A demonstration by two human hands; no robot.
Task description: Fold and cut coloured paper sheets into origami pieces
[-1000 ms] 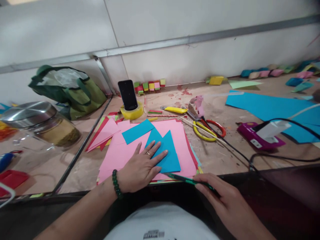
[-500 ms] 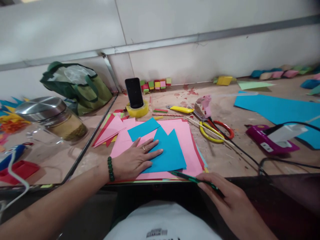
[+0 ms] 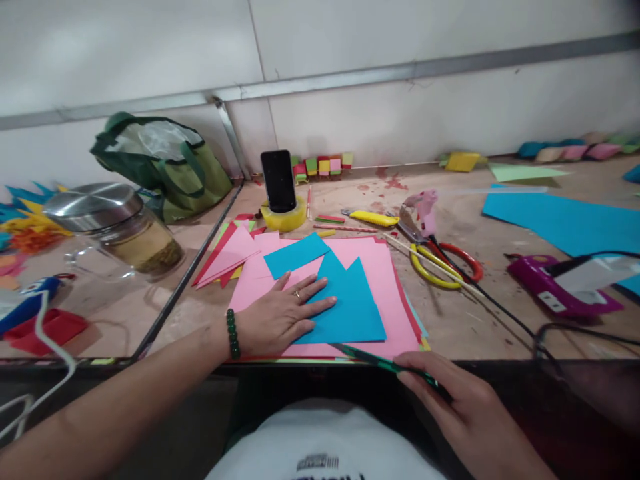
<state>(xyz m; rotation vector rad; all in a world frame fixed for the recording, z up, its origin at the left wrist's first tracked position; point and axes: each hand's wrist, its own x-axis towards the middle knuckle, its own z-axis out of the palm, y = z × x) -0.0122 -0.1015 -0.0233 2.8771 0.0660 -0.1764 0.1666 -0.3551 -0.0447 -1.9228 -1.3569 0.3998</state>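
The left hand [image 3: 280, 319] lay flat, fingers spread, pressing on a folded blue paper [image 3: 350, 307] that sat on a pink sheet [image 3: 380, 267], the top of a stack of coloured sheets at the near edge of the table [image 3: 480, 320]. Nothing was gripped in that hand; a ring showed on one finger and a dark bead bracelet [image 3: 232, 333] circled the wrist. The right hand [image 3: 450, 407] was closed around a green cutter [image 3: 380, 360], whose tip pointed left and touched the near edge of the stack, just beside the blue paper's lower corner.

A second, smaller blue piece [image 3: 296, 255] rested on the pink sheet beyond the fingers. Farther back a phone [image 3: 279, 180] stood upright in a yellow tape roll [image 3: 285, 218]. To the right lay a yellow knife [image 3: 374, 217], scissors [image 3: 440, 260] with red and yellow handles, and a pink glue gun [image 3: 425, 203]. A purple device [image 3: 560, 290] sat near a large blue sheet [image 3: 565, 223]. On the left stood a jar [image 3: 120, 230] with a metal lid, and behind it a green bag [image 3: 160, 163].
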